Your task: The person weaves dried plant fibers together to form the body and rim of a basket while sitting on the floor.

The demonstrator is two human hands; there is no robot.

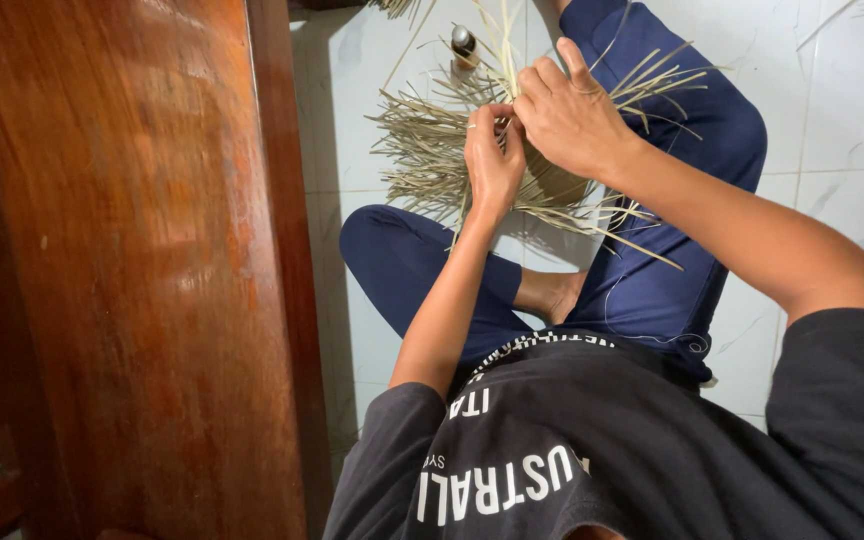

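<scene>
Straw strips (pixel 432 150) stay flat if we keep our left hand (pixel 493 160) and right hand (pixel 567 120) pinching one strand firmly.

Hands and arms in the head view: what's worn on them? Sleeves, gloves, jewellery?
Both hands are bare, no gloves. The left hand has a thin ring on one finger; the right hand shows none. Both forearms are uncovered, with no watch or wristband visible. The short sleeves of a dark grey T-shirt with white lettering on the chest end above the elbows.
</scene>
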